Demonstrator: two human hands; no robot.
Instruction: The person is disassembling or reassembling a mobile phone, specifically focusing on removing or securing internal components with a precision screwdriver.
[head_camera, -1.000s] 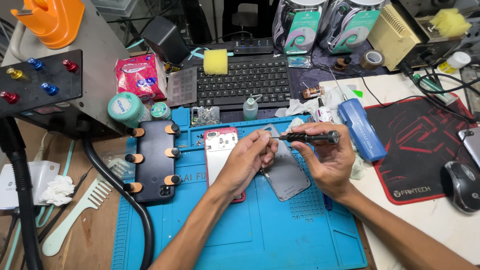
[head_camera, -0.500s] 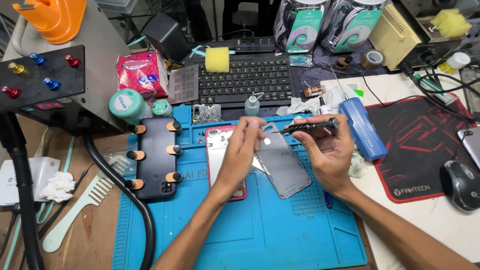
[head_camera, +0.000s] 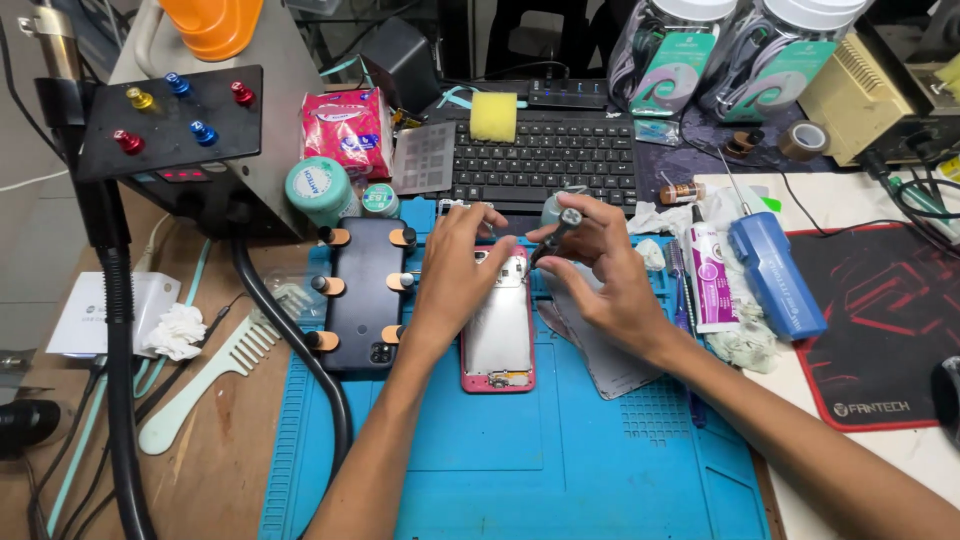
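We are pinching a dark screwdriver (head_camera: 556, 232) in our right hand (head_camera: 600, 275), tip at the top of the pink opened phone (head_camera: 497, 330) lying on the blue mat (head_camera: 520, 450); our left hand (head_camera: 455, 275), fingers loosely apart, is steadying the phone's edge.

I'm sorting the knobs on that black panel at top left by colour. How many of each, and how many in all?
Red knobs: 2
Blue knobs: 2
Yellow knob: 1
Total: 5
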